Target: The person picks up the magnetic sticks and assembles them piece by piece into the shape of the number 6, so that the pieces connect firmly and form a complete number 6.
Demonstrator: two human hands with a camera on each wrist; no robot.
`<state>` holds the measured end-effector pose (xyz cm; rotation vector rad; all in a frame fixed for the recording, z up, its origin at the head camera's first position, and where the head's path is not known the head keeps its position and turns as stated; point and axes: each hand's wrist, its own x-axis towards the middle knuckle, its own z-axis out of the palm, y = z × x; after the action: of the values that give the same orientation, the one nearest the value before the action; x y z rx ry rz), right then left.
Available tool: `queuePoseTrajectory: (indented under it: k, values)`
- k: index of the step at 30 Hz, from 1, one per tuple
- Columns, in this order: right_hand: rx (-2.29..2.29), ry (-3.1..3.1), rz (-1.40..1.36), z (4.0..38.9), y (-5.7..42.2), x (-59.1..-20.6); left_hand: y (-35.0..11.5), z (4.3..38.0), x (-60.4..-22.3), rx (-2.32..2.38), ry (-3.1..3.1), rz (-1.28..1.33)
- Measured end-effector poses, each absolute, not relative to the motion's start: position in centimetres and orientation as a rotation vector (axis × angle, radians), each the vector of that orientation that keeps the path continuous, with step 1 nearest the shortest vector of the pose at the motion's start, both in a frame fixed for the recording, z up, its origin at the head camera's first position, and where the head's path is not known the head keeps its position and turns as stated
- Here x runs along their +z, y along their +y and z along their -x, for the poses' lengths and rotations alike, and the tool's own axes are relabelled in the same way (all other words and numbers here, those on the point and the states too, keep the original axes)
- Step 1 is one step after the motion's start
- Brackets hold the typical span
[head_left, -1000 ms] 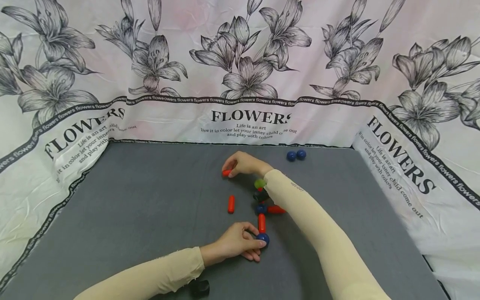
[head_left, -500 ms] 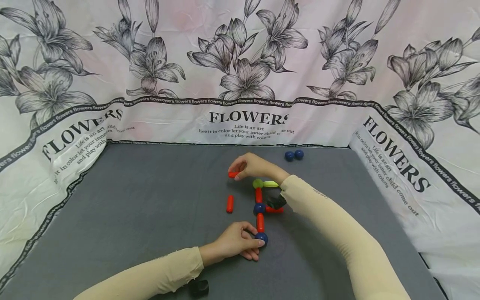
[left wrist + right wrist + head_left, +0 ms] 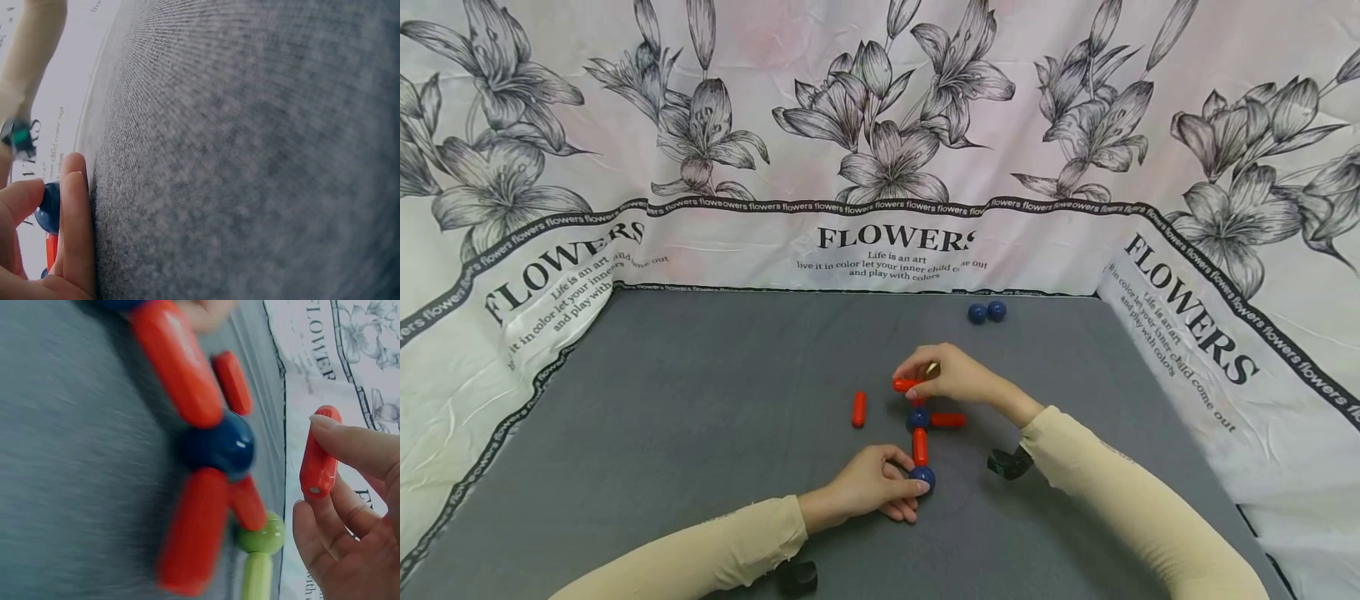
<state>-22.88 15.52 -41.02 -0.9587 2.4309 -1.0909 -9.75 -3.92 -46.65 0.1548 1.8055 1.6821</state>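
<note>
My left hand [image 3: 867,482] pinches a blue ball [image 3: 925,475] at the near end of a joined chain of balls and rods. From that ball a red rod [image 3: 921,447] leads to a second blue ball [image 3: 917,418], which bears another red rod [image 3: 948,420] to its right. Above the chain's far part, my right hand [image 3: 964,373] holds a loose red rod [image 3: 320,453] between thumb and fingers. In the right wrist view a green ball [image 3: 262,534] and a green rod [image 3: 256,576] continue the chain; the right hand mostly hides them in the head view.
One separate red rod [image 3: 859,410] lies left of the chain on the grey tabletop [image 3: 700,400]. Two blue balls [image 3: 987,312] sit near the back edge. Flower-printed cloth [image 3: 895,242] surrounds the table's back and sides.
My right hand has moved right and nearer, carrying its red rod from the back to above the chain. The left hand stays on its blue ball.
</note>
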Motion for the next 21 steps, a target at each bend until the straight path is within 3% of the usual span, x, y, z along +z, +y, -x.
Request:
queuePoseTrajectory:
  k: [11,21]
  values:
    - [-1.172,2.448,0.894,16.8,19.0,-43.2,-3.8,9.6,-46.5,1.682,1.822,-0.157]
    - [-1.169,2.445,0.846,13.5,21.0,-44.8,-3.7,9.5,-46.3,1.668,1.843,-0.143]
